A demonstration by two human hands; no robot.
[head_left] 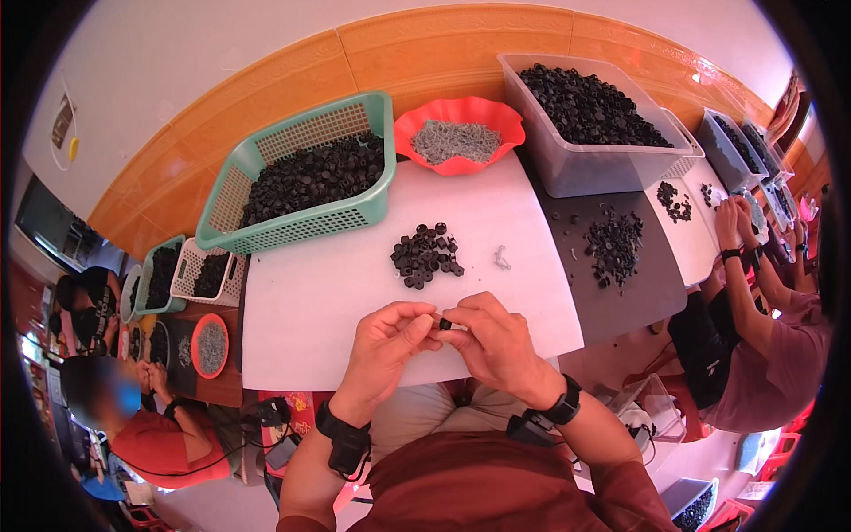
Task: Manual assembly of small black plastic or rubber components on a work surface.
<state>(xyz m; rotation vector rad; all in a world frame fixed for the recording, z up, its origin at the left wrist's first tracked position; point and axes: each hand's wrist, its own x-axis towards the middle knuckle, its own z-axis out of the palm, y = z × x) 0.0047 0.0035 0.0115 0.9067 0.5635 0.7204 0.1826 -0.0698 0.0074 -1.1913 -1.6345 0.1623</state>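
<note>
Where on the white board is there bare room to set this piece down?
Bare white board lies left of the small pile of black caps, below the green mesh basket. Another free patch lies right of the pile, toward the grey mat. Crowded: the far edge, with basket and red scalloped bowl, and around both hands.

Upper centre-left: green plastic lattice basket (266, 232) full of black round caps. Beside it at top centre: red scalloped plastic bowl (410, 124) with small grey parts. Upper right: clear rectangular plastic tub (567, 173) of black caps. Centre: white tabletop sheet (328, 310). Right of that: loose scatter of black caps (613, 244) on dark grey mat (638, 297). Right edge: co-worker in pink top (771, 372). Lower left: co-worker in red shirt (173, 448), small red bowl of grey parts (210, 346) nearby.
</note>
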